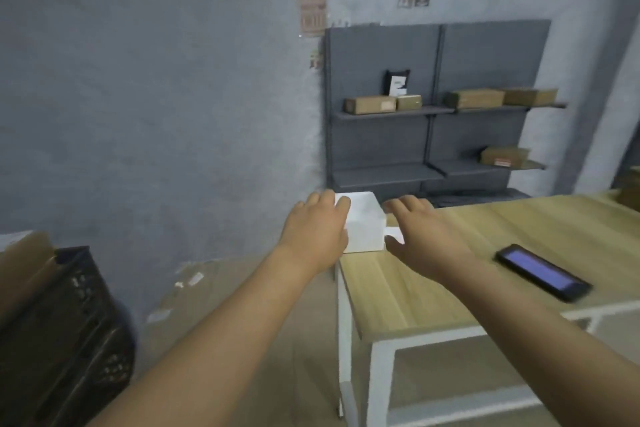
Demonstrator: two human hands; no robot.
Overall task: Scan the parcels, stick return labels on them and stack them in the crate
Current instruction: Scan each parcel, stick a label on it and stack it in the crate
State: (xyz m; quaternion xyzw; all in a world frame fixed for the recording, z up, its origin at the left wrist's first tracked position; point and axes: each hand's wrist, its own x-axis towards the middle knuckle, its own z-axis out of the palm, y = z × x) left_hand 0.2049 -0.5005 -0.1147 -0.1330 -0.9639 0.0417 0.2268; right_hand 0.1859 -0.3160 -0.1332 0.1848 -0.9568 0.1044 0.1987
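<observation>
The small white box-shaped parcel (363, 225) sits at the left far corner of the pale wooden table (450, 274), within easy reach. The left hand (317, 236) cups its left side, fingers draped over the top, probably to steady it. The right hand (420, 236) hovers spread beside it, gripping nothing. A black handheld scanner (543, 272) lies apart; the black plastic crate (59, 333) waits on the floor.

Grey shelving (381, 135) stands against the wall (156, 80), posters (311, 10) above.

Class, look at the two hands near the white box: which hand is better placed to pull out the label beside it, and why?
Probably the right hand. It hovers open over the white label beside the white box, while the left hand rests against the box's other side.
</observation>
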